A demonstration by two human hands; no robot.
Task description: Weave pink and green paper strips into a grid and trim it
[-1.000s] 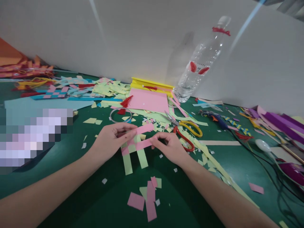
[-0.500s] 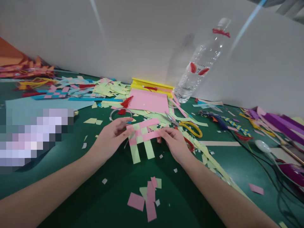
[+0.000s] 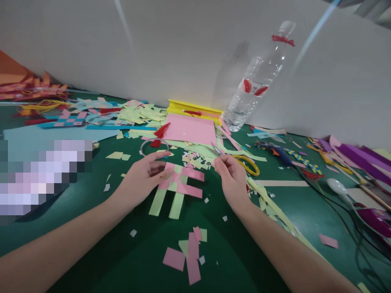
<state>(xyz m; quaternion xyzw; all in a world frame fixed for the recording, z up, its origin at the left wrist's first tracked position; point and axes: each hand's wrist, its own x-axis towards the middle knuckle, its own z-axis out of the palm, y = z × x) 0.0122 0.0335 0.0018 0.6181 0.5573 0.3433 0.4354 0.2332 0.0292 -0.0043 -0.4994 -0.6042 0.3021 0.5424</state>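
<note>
A small woven paper piece [image 3: 179, 187], pink strips across light-green strips, lies on the green mat [image 3: 244, 252] in front of me. My left hand [image 3: 142, 177] pinches its left edge between thumb and fingers. My right hand [image 3: 233, 179] is off the weave, just to its right. Its thumb and forefinger are pinched together near the blades of the scissors [image 3: 248, 165]. I cannot make out anything between them.
Yellow- and red-handled scissors lie by my right hand. A clear plastic bottle [image 3: 256, 81] leans at the white wall. A pink sheet [image 3: 191, 128], yellow box [image 3: 195, 109], tape ring [image 3: 151, 147], paper scraps [image 3: 189, 252], purple strips [image 3: 362, 156] and a black cable [image 3: 339, 207] crowd the mat.
My right hand has let go of the weave's right side and moved up toward the scissors. The weave has swung round and dropped flat, held only by my left hand.
</note>
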